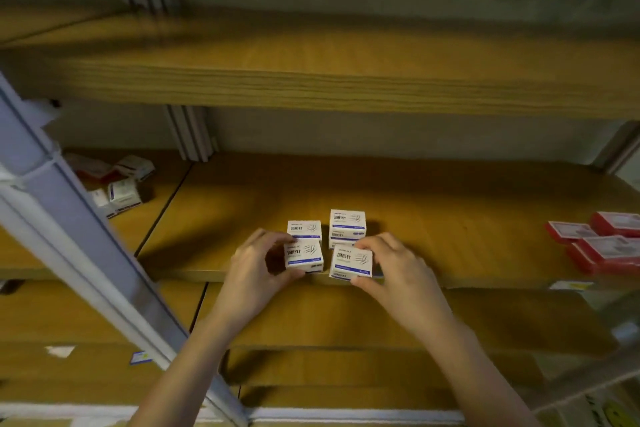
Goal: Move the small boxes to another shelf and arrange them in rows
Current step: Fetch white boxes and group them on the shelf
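Clock centred on the white boxes (347, 224).
12: bare board to the back wall, headroom capped by the upper shelf (311, 80).
3: wide open run of shelf (450, 225), red boxes (602, 246) at the far end.
9: open board, then loose boxes (121, 184); slanting grey upright (69, 229) bars 8–10.
11: rear post (190, 135) at the wall.
6: front edge taken. Left hand (256, 270) grips front-left box (304, 255), right hand (398, 267) grips front-right box (351, 263). Narrow gap between the two columns.

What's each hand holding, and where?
Left hand grips the front-left white box by its left end; right hand grips the front-right white box by its right end.
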Available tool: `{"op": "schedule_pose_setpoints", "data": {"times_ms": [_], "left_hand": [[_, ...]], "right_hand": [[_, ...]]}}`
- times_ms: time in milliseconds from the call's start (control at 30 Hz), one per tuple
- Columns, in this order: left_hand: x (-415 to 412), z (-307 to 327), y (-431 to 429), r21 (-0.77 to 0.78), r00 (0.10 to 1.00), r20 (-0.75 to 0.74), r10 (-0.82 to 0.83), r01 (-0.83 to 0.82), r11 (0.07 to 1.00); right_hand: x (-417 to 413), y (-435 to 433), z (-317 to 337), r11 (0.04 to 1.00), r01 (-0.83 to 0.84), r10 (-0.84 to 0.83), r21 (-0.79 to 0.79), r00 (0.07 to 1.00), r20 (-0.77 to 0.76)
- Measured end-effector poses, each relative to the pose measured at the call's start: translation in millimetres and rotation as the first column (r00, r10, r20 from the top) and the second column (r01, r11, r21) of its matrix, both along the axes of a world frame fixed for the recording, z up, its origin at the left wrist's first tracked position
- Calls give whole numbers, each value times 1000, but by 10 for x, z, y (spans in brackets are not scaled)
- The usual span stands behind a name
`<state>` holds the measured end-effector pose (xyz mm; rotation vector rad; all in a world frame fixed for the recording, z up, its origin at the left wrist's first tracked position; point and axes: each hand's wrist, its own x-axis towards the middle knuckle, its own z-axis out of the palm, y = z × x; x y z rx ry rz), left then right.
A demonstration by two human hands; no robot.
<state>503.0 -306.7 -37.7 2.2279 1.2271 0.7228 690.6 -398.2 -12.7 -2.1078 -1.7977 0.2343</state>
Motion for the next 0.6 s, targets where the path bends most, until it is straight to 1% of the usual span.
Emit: {"op": "schedule_pose_setpoints", "data": {"times_ms": [167,300,467,600], "left_hand": [[69,-35,-15,-1,996,48,72,-72,997],[95,-69,-45,35,994,42,102,-103,994],[-9,-29,-107,81,992,-16,125,-123,989],[-144,70,-174,188,983,-123,138,-114,976]], "right_hand": [[33,78,-82,999,-20,21,39,999,-44],[37,110,-137,996,-29,32,88,999,-26],[15,78,-131,986,-43,36,163,998,47],[-52,101,19,969,-168,156,182,985,75]]}}
